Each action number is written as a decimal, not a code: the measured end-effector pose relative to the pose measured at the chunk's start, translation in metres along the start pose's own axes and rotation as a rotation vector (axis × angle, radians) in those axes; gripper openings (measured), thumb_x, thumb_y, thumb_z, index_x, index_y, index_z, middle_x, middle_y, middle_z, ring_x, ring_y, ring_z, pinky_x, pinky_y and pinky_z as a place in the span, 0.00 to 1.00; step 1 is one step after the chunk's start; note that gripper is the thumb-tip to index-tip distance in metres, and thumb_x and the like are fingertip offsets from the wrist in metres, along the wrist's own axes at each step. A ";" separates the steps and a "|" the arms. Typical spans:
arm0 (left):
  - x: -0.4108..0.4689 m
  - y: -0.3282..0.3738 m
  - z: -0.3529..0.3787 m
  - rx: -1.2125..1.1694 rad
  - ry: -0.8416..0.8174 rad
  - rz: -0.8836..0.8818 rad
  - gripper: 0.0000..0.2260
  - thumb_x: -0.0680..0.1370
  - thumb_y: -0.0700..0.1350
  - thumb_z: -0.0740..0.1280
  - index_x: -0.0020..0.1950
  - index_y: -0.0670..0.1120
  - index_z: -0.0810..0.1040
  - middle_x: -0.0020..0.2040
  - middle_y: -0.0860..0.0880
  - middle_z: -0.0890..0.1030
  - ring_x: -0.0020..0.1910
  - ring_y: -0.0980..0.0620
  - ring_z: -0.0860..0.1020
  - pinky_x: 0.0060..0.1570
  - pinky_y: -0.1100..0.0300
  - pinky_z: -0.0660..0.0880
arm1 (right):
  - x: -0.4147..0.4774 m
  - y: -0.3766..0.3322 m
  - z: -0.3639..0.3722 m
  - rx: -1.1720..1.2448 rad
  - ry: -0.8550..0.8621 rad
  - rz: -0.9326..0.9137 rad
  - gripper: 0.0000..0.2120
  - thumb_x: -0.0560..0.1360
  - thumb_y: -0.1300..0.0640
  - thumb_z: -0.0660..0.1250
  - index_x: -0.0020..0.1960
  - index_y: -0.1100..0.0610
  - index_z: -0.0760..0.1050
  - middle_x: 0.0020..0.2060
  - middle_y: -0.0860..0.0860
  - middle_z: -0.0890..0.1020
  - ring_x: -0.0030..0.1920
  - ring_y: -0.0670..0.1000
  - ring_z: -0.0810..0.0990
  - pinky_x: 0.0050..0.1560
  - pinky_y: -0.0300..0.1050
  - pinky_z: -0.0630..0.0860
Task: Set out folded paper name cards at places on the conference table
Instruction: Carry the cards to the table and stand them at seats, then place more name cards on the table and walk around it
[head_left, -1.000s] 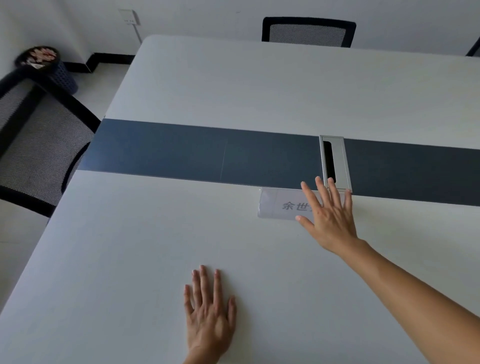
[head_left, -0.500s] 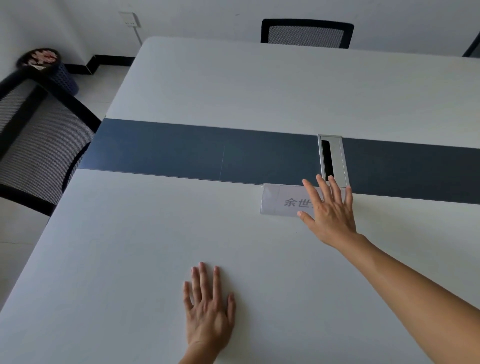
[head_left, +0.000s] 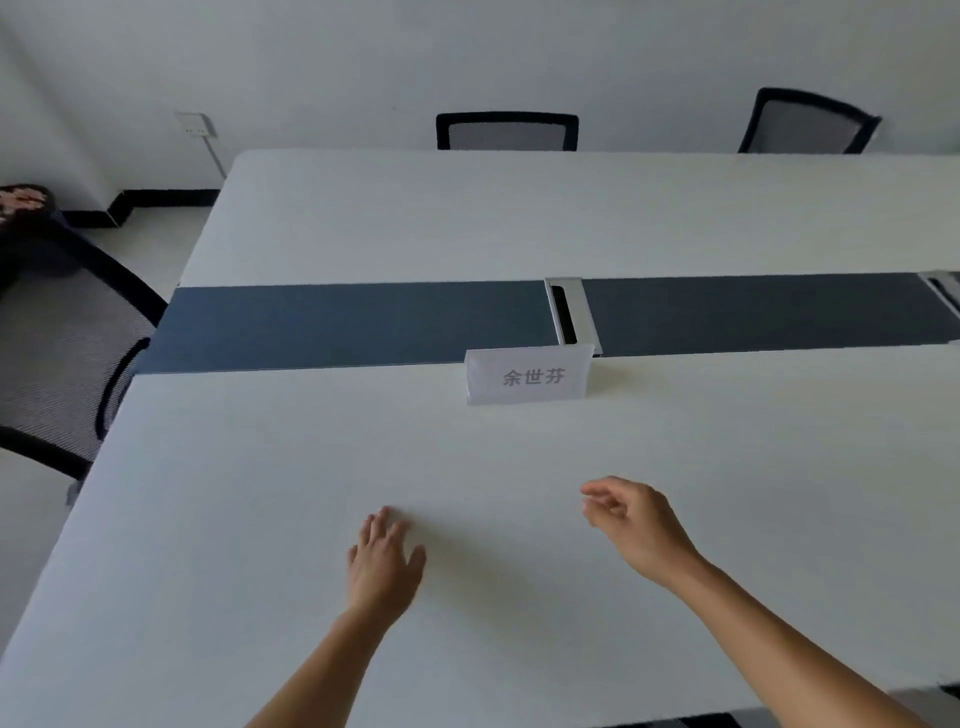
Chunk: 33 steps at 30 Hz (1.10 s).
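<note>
Right hand (head_left: 636, 525) blurred, side chair (head_left: 57, 338) cropped left, rightmost cable port (head_left: 944, 292) cropped

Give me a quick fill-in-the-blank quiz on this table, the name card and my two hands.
The name card stands ____, not flat, on the table.
Beyond the table's far edge, ____ chairs show.
The left hand rests on the table; the right hand holds ____.
Missing words: upright; two; nothing.
</note>
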<state>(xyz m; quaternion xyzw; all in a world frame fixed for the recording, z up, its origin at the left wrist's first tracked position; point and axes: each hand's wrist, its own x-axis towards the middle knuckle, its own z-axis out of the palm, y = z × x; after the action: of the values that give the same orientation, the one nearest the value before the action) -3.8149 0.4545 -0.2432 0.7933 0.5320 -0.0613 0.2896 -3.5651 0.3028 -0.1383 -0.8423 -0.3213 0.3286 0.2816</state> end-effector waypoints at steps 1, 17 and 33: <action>-0.010 0.001 -0.014 -0.102 -0.051 -0.021 0.20 0.77 0.53 0.61 0.67 0.48 0.73 0.69 0.45 0.72 0.70 0.46 0.68 0.65 0.55 0.65 | -0.023 0.009 0.000 0.053 -0.003 0.043 0.05 0.73 0.54 0.69 0.49 0.49 0.79 0.46 0.49 0.84 0.45 0.47 0.84 0.53 0.46 0.78; -0.201 0.033 -0.056 -0.543 -0.415 0.199 0.03 0.77 0.39 0.65 0.47 0.42 0.79 0.38 0.42 0.81 0.35 0.46 0.77 0.35 0.57 0.68 | -0.384 0.097 0.004 0.666 0.568 0.444 0.04 0.74 0.59 0.70 0.48 0.55 0.82 0.39 0.51 0.87 0.38 0.49 0.86 0.41 0.46 0.75; -0.393 0.288 0.117 -0.265 -0.816 0.616 0.08 0.75 0.45 0.68 0.53 0.44 0.80 0.38 0.43 0.81 0.37 0.48 0.76 0.36 0.60 0.70 | -0.600 0.291 -0.082 0.932 0.980 0.598 0.05 0.75 0.62 0.68 0.46 0.55 0.82 0.38 0.51 0.87 0.38 0.50 0.86 0.42 0.46 0.76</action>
<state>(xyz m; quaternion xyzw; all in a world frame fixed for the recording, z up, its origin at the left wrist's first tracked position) -3.7042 -0.0016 -0.0668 0.7812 0.1215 -0.2094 0.5754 -3.7478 -0.3391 -0.0635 -0.7370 0.2576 0.0797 0.6198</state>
